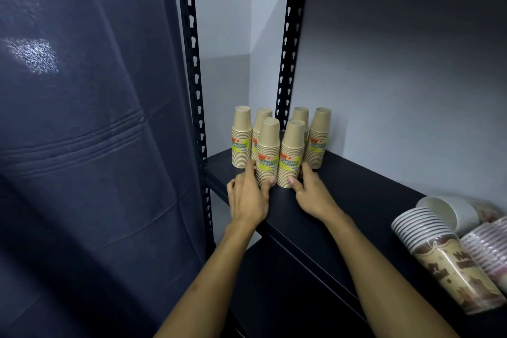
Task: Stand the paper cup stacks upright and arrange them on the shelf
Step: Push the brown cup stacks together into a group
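Beyond both hands, six kraft cup stacks [269, 151] stood upright on shelf [356, 195]. Left hand [248, 195] and right hand [310, 192], fingers loosely curved, cupped front pair. Right of right hand, printed cup stacks [428, 238] lay toppled: roughly halfway.

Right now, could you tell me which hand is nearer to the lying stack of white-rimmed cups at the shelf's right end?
Right. The right hand sits left of the lying stack; the left hand is further left.

Matt kraft-paper cup stacks [269, 151] in glossy wrap, matt black metal shelf [356, 200], dark cloth curtain [82, 145]
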{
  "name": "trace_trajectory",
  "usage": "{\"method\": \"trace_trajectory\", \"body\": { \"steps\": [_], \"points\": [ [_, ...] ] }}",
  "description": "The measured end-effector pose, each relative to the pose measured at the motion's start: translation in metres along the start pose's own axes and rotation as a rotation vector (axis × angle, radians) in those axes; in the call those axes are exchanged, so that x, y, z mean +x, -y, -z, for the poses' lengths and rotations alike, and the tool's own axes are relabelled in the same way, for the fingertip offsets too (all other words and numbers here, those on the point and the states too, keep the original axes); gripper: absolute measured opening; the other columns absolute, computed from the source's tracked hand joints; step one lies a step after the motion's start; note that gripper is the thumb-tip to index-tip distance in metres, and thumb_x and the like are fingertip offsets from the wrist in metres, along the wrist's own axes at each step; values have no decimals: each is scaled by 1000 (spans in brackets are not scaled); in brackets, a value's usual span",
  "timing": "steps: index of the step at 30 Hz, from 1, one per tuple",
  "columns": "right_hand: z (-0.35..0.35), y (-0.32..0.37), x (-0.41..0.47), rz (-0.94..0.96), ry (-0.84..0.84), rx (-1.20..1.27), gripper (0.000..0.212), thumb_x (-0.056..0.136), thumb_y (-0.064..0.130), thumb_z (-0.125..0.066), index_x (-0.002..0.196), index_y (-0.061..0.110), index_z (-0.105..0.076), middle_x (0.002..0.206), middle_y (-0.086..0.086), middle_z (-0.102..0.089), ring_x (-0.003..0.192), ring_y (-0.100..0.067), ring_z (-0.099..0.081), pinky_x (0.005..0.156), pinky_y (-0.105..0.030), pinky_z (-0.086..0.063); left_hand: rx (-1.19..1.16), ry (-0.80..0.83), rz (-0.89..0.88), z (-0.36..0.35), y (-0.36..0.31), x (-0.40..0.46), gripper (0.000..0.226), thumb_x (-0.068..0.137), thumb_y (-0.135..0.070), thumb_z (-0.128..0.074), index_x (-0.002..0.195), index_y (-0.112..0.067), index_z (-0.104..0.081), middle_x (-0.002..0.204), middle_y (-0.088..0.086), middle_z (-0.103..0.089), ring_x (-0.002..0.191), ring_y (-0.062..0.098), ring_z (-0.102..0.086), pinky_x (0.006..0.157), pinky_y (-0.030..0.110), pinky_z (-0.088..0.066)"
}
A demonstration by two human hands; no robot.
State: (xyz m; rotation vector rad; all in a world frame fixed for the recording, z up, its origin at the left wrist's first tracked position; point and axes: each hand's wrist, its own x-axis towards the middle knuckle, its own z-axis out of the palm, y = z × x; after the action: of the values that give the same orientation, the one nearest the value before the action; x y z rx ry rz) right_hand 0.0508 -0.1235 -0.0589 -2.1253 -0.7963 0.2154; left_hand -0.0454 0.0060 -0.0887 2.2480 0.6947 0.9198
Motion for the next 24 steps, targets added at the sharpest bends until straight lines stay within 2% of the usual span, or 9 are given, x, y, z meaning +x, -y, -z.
{"method": "trace_trajectory", "body": {
  "steps": [5,10,12,14,16,18,21,24],
  "points": [
    [0,4,-5,-49,-8,-111,47,103,40,-45,145,24,-32,142,-19,-44,131,-43,-41,107,-51,-34,34,36,8,2,0,0,54,97,-54,-50,139,-21,-43,124,1,-67,121,21,-56,118,38,-23],
    [2,6,-15,18,-37,-267,60,100,44,-48,151,18,-27,150,-10,-44,137,-32,-39,111,-47,-29,84,99,7,4,3,0,66,95,-61,-49,143,-16,-39,132,6,-63,127,23,-53,119,42,-25],
    [1,5,-20,18,-45,-353,65,98,46,-51,151,15,-28,152,-9,-42,138,-30,-37,112,-46,-28,123,108,3,5,5,-1,75,93,-59,-51,148,-13,-30,143,10,-54,137,26,-44,119,45,-25],
    [1,3,-28,8,-47,-454,63,100,47,-46,150,12,-30,153,-9,-41,141,-28,-35,114,-44,-27,180,143,29,10,3,-7,82,93,-56,-51,153,-8,-22,155,15,-38,147,28,-29,123,45,-17],
    [1,1,-37,16,-35,-547,58,103,47,-37,149,11,-35,155,-9,-38,144,-26,-31,117,-44,-23,259,219,57,17,-2,-19,85,96,-58,-43,156,-3,-15,164,17,-20,154,27,-11,125,43,-5],
    [2,0,-48,20,-11,-578,57,104,47,-32,150,13,-35,159,-8,-33,148,-24,-25,119,-44,-18,340,280,52,25,-6,-33,84,99,-60,-32,158,-4,-13,167,14,-9,155,26,0,125,43,1],
    [10,-4,-70,34,20,-561,58,105,47,-31,154,16,-29,163,-5,-24,152,-22,-17,122,-42,-13,471,338,-49,37,-17,-54,79,101,-58,-23,157,-3,-17,167,14,-13,155,25,-2,125,43,3],
    [24,-11,-105,58,39,-534,58,104,49,-31,155,20,-29,164,-1,-22,153,-18,-14,122,-36,-12,502,454,-267,44,-31,-67,73,103,-56,-23,157,-6,-23,166,10,-20,155,21,-8,126,41,-1]
  ]
}}
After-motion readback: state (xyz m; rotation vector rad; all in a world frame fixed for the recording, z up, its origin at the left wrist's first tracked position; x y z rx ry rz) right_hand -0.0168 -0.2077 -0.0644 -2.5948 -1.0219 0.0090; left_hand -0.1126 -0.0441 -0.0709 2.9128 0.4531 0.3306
